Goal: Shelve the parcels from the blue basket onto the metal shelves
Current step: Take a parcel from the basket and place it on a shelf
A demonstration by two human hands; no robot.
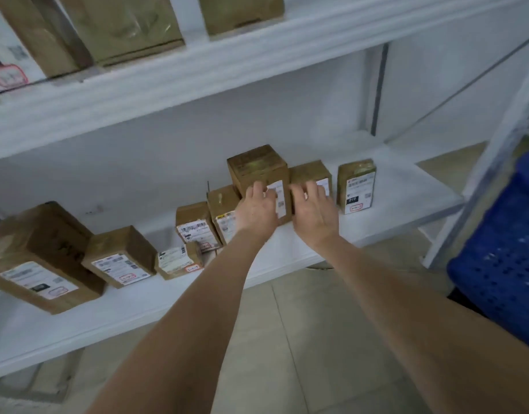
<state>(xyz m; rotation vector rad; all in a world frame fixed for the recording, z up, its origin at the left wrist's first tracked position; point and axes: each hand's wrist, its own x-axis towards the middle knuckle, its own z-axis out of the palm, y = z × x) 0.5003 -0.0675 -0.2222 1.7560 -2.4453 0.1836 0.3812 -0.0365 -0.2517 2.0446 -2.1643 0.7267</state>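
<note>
A tall brown cardboard parcel [257,168] with a white label stands upright on the white metal shelf [406,192]. My left hand [257,209] lies against its front with straight fingers. Right beside it stands a shorter brown parcel [309,171]; my right hand [314,210] touches its front, fingers relaxed and spread. Neither hand curls round a parcel. The blue basket [502,258], perforated plastic, sits at the right edge of the view; its inside is hidden.
Several more labelled parcels stand along the same shelf: one [357,185] to the right, smaller ones [197,225] and a big box [39,255] to the left. An upper shelf [197,70] holds large boxes. A shelf post [490,174] rises by the basket. Tiled floor lies below.
</note>
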